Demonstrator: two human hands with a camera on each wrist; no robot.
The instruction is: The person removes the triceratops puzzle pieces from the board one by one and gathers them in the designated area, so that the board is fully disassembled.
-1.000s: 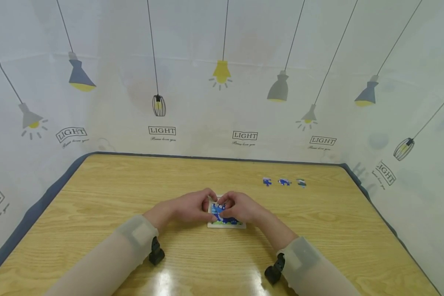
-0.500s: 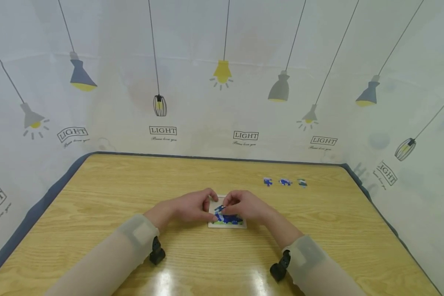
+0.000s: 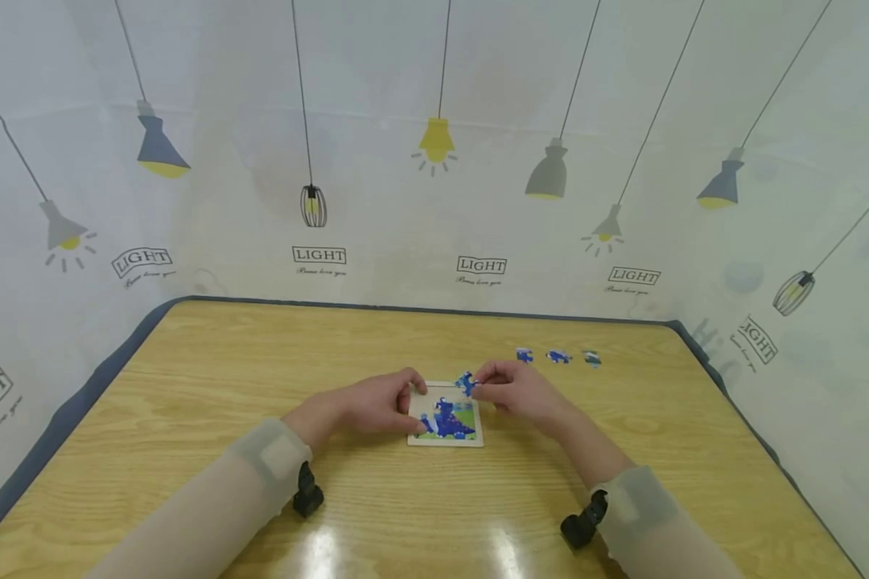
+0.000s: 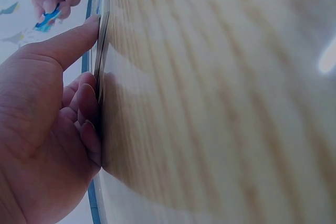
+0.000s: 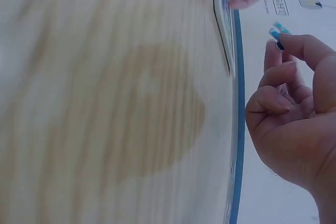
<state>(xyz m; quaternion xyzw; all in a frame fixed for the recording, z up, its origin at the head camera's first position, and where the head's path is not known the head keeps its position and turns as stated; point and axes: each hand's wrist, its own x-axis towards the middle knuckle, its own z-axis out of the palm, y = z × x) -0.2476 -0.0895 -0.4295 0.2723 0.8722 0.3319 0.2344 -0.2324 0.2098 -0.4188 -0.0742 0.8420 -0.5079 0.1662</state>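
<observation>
A small jigsaw puzzle board [image 3: 471,442] with a pale rim lies on the table, showing part of a blue dinosaur picture on green. My left hand [image 3: 380,404] grips its left side, thumb on the lower left and index finger at the upper left corner. In the left wrist view the other fingers [image 4: 89,100] curl against the board's edge. Between thumb and fingertips my right hand [image 3: 521,390] pinches a blue puzzle piece [image 3: 467,383], held over the board's upper right corner. The right wrist view shows this piece [image 5: 278,32] raised above the table.
Three loose puzzle pieces lie in a row at the back right: one piece [image 3: 525,355], a middle piece [image 3: 558,356] and a greenish piece [image 3: 591,358]. The wooden table [image 3: 261,346] meets a lamp-printed backdrop [image 3: 376,161] at its back and sides.
My right hand has moved right and away from me, lifting the blue piece off the board's picture area, where more bare board now shows. The left hand stays in place.
</observation>
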